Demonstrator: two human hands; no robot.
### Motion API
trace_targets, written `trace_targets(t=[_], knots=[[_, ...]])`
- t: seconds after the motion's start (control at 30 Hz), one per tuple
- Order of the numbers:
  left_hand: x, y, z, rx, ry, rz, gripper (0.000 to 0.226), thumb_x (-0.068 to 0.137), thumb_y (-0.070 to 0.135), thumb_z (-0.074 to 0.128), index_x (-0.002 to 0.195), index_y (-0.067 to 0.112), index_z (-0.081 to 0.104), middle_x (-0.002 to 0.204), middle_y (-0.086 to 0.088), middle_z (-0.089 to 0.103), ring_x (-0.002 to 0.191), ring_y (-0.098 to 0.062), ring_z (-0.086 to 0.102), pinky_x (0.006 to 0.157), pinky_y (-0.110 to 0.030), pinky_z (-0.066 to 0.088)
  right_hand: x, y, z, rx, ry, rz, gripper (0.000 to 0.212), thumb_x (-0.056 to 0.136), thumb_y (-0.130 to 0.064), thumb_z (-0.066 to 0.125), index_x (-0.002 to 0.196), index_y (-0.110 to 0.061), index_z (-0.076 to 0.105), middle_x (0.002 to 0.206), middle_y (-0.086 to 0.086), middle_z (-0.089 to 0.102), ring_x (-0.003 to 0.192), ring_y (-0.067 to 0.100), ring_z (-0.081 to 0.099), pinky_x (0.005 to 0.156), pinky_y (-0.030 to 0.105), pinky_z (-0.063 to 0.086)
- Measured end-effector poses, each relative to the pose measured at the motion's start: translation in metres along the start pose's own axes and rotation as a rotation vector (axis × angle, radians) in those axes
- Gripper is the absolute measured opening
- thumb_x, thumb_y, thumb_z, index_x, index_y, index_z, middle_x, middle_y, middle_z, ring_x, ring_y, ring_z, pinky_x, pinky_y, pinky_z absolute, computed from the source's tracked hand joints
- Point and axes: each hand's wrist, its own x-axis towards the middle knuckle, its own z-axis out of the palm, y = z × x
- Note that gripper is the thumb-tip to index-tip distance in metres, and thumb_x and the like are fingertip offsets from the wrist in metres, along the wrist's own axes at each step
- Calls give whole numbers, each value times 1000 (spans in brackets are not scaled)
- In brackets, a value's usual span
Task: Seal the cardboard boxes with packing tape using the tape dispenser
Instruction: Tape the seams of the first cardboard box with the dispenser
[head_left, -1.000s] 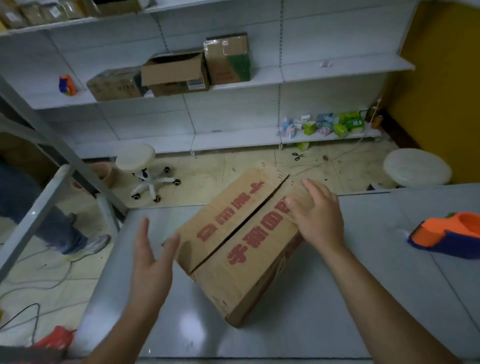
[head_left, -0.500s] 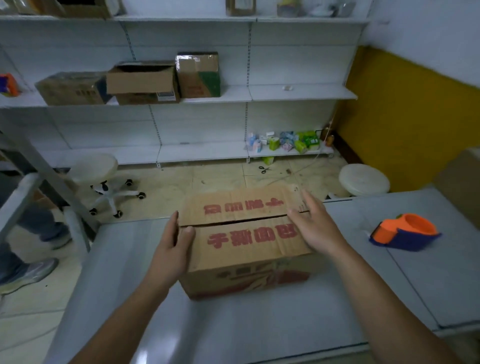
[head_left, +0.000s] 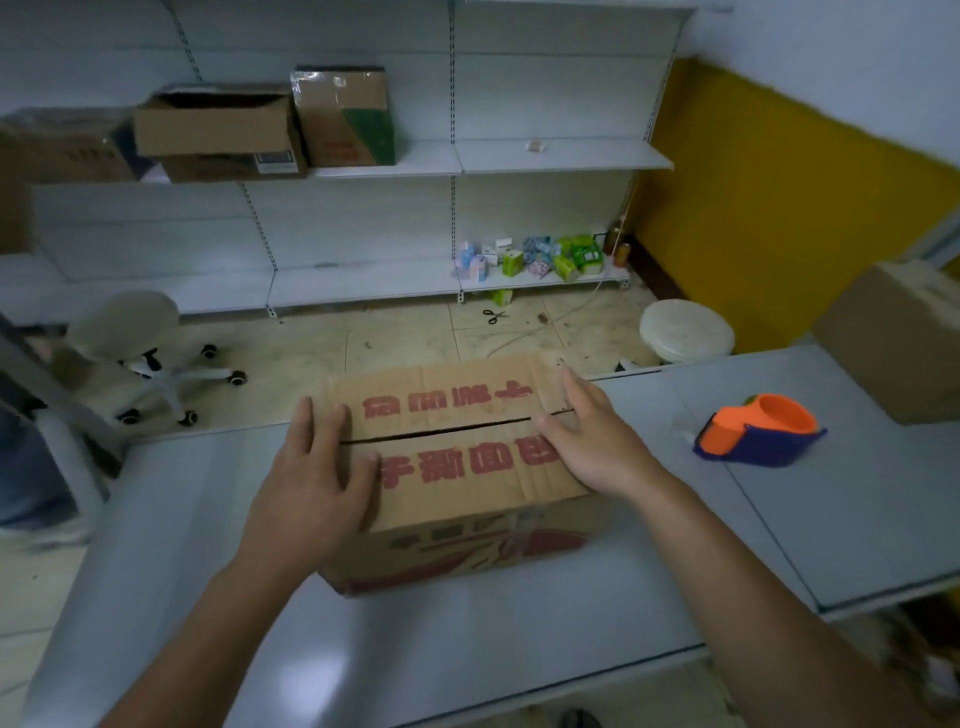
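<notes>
At your far left a blurred carton (head_left: 62, 150) sits on the upper shelf (head_left: 561, 158), its top closed as far as you can tell. Below it on the floor stands a wheeled stool (head_left: 122, 325). Next along the shelf, an open box (head_left: 213, 124) rests on a flatter box (head_left: 234, 169); its flaps are up and its inside is too dark to show any contents. Your left hand (head_left: 311, 478) lies flat on the left end of the box (head_left: 457, 452) on the grey table (head_left: 467, 649), fingers straight and slightly spread, the thumb on the near flap. Above it on the shelf, a tall box (head_left: 345, 117) stands upright and closed, just beside the open one. The box under your hands sits at the table's far edge, in the middle of your view. Its two top flaps are folded down and meet along a dark seam running left to right, so what it holds is hidden. Beyond it, scissors (head_left: 493, 315) lie on the floor, and small coloured packs (head_left: 530, 257) crowd the lower shelf. Your right hand (head_left: 592, 447) presses the box's right end across the seam, fingers straight and close together. Further right a round white stool (head_left: 685, 330) stands behind the table. The orange and blue dispenser (head_left: 758, 431) lies on the table, well apart from your right hand. At the far right a closed side box (head_left: 898, 338) rests on the table, near the dispenser.
</notes>
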Motion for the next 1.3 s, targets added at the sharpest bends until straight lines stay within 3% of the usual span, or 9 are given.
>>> trace_targets(t=[0.1, 0.17, 0.3, 0.47, 0.7, 0.93, 1.07, 1.13, 1.3], knots=[[6, 23, -5, 257, 100, 73, 58, 97, 49, 44, 148, 23, 34, 164, -7, 2, 150, -28, 4, 119, -45, 11, 5, 18, -24, 311, 27, 27, 53, 99, -49, 38, 149, -35, 28, 151, -13, 33, 137, 10, 35, 110, 31, 30], [5, 60, 0, 182, 143, 162, 51, 97, 49, 44, 142, 25, 44, 163, -5, 14, 150, -25, 9, 119, -45, 13, 14, 43, -47, 396, 147, 66, 47, 98, -45, 44, 141, -27, 43, 141, -7, 50, 125, 11, 49, 101, 29, 39], [2, 155, 40, -1, 98, 482, 47, 95, 51, 43, 129, 24, 61, 145, 4, 50, 135, -18, 42, 109, -38, 34, 30, 108, -104, 120, 268, 116, 40, 91, -35, 58, 128, -19, 58, 126, -2, 63, 114, 15, 57, 94, 28, 40], [25, 254, 99, 140, -68, 574, 40, 98, 42, 49, 134, 28, 57, 140, 8, 54, 129, -14, 47, 106, -29, 35, 35, 184, -171, -267, 146, 205, 30, 87, -37, 64, 104, -13, 68, 114, 5, 67, 106, 24, 59, 90, 33, 46], [70, 315, 182, 382, -376, 371, 46, 97, 43, 50, 140, 30, 46, 138, 8, 54, 126, -18, 50, 101, -32, 40, 55, 248, -192, -614, -149, 173, 63, 73, -52, 74, 118, -15, 51, 118, 6, 58, 108, 27, 55, 85, 33, 46], [116, 304, 262, -234, -421, 34, 78, 84, 12, 73, 150, 20, 32, 150, -4, 40, 129, -21, 47, 98, -30, 44, 68, 296, -178, -462, -54, 118, 55, 77, -43, 73, 117, -21, 42, 111, 7, 59, 102, 33, 55, 77, 34, 43], [123, 294, 294, -387, -391, -21, 54, 84, 0, 71, 132, 12, 51, 115, -4, 60, 100, -19, 57, 83, -20, 47, 68, 311, -176, -536, 30, -13, 50, 79, -46, 69, 117, -18, 51, 116, 5, 61, 107, 30, 55, 88, 34, 40], [124, 287, 305, -505, -375, -49, 37, 83, -2, 72, 114, 12, 59, 101, -4, 65, 99, -26, 63, 89, -25, 52, 68, 316, -176, -631, 25, -94, 45, 82, -46, 67, 113, -15, 54, 116, 4, 61, 108, 27, 55, 90, 33, 37], [119, 283, 317, -552, -247, -64, 15, 88, 11, 70, 83, 24, 67, 79, 9, 65, 76, -12, 58, 73, -20, 47, 69, 320, -174, -719, 31, -77, 43, 83, -48, 64, 109, -15, 54, 109, 7, 65, 107, 32, 55, 87, 31, 39]])
